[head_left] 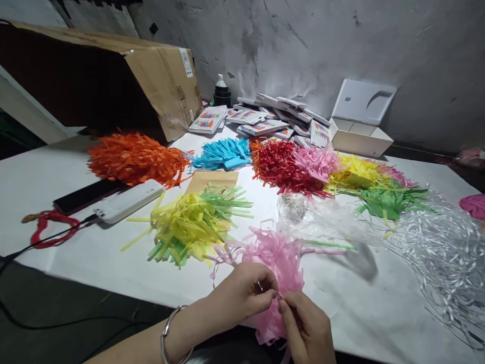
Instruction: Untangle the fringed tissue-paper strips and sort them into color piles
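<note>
A bunch of pink tissue-paper tassels point(275, 258) lies at the table's front edge, its fringe spread under both hands. My left hand point(250, 290), with a silver bangle at the wrist, is closed in a pinch over the pink paper. Meeting it fingertip to fingertip, my right hand point(306, 326) also pinches at the pink tassel. The small piece between the fingertips is mostly hidden. Just left of the hands is a heap of yellow and green paper tassels point(189, 222). A crumpled clear plastic bag point(326, 220) sits behind and to the right of the pink paper.
Orange point(136, 157), blue point(223, 153) and red tassels point(278, 167) line the back. Green tassels point(394, 199) and silvery string point(447, 258) lie right. A white power bank point(131, 201) with a cable is left. Flat printed boxes point(265, 119) and a large carton point(166, 86) stand behind.
</note>
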Demonstrator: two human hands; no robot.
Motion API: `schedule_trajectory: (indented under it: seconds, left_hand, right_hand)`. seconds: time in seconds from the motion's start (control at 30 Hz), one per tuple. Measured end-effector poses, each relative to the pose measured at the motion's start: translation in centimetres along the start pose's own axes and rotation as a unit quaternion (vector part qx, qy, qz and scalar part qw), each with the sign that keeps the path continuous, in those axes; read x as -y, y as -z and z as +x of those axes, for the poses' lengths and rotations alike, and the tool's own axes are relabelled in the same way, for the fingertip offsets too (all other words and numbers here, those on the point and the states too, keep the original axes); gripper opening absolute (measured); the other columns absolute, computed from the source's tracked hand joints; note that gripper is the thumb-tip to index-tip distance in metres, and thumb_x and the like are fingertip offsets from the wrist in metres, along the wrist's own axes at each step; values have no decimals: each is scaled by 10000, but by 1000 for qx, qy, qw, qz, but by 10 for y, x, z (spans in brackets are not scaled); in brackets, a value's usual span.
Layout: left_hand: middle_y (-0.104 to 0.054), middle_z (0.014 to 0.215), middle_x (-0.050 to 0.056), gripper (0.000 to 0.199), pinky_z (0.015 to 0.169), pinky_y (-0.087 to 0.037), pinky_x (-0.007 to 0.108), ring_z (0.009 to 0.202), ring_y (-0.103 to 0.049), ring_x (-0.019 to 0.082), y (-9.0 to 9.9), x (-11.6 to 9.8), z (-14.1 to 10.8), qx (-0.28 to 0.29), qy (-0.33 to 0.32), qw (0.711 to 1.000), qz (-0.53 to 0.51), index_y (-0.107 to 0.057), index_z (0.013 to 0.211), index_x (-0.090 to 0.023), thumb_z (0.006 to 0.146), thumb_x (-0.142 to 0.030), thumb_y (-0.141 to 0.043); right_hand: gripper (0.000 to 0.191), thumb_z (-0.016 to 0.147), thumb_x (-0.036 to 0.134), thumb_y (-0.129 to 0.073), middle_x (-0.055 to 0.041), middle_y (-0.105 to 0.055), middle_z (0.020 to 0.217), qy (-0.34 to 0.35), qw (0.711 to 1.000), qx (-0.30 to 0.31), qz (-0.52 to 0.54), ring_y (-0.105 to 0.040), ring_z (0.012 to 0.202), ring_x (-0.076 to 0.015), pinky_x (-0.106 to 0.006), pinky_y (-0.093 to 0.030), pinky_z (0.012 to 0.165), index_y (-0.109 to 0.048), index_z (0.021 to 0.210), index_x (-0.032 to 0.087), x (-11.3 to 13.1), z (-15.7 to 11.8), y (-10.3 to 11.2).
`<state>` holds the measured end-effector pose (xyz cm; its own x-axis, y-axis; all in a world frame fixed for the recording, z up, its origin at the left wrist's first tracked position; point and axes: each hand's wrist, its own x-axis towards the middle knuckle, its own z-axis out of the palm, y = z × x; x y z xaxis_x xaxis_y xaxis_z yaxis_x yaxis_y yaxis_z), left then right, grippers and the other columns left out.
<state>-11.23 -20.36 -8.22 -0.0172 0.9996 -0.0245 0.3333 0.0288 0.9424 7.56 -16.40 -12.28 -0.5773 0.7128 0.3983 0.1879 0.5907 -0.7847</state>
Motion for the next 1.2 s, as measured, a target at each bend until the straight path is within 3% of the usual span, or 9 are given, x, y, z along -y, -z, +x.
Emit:
schedule_trajectory:
  seconds: [0.13,0.23,0.37,0.57,0.77,0.9,1.03,1.1,1.2]
  left_hand:
    - [-637,693,-14,128,576,-417,182,601,-547,100,-2,-1,-3,3,-47,999,26,-662,773,-166,736,-92,-565]
    - [-614,676,-22,140,579,-402,191,590,-533,100,0,-2,-4,-9,-99,991,86,-627,773,-176,726,-66,-553]
    - [-610,685,-10,149,593,-395,217,601,-520,117,4,-3,-5,-48,-188,968,159,-598,797,-181,745,-54,-539]
    - [-659,812,18,66,655,-438,216,699,-589,133,9,-9,-9,22,-108,989,99,-613,918,-181,934,-194,-550]
    - [-648,851,41,128,685,-426,239,755,-570,163,14,-9,-20,27,-130,978,163,-564,913,-189,947,-141,-450]
    - [-653,807,21,155,647,-414,224,714,-568,150,50,-12,-25,38,-93,984,148,-596,885,-202,982,-207,-476]
    - [-648,723,14,218,611,-450,215,647,-593,139,107,-15,-24,52,-52,994,76,-651,838,-192,983,-304,-533]
    - [-642,682,14,256,561,-468,224,598,-599,143,134,-15,-23,11,-19,1000,18,-668,809,-184,941,-394,-605]
    - [-618,652,8,337,503,-471,244,548,-572,142,169,-11,-22,-123,11,991,-48,-672,774,-172,823,-501,-728]
  right_hand:
    - [165,953,183,-583,-32,-703,859,52,998,9,-42,-675,749,-166,-258,-527,672,-637,1104,223,3,9,7]
    - [190,932,107,-555,-23,-691,806,110,990,17,-85,-657,718,-171,-287,-513,662,-652,1046,224,7,17,11]
    - [159,919,95,-547,-16,-639,745,109,991,-17,-82,-603,681,-175,-329,-491,682,-636,943,224,11,19,11]
    - [171,926,98,-519,-31,-613,786,80,995,-35,-55,-557,733,-193,-345,-476,714,-611,982,230,13,13,0]
    - [154,947,120,-494,-10,-568,734,69,996,-14,-48,-563,706,-170,-299,-486,680,-587,888,229,13,11,-8]
    - [254,1057,311,-374,-63,-695,1007,50,993,102,42,-678,936,-175,-272,-561,792,-588,1171,234,10,16,-5]
    - [386,1037,221,-402,-101,-626,1354,91,980,120,-127,-607,1218,-231,-369,-517,1002,-483,1414,217,-2,24,-9]
    - [354,999,161,-443,-107,-661,1286,111,965,112,-211,-630,1137,-266,-432,-520,957,-555,1332,201,-10,26,-12]
    - [302,976,144,-480,-102,-688,1189,118,950,91,-275,-633,1047,-277,-461,-502,897,-597,1250,193,-21,23,-14]
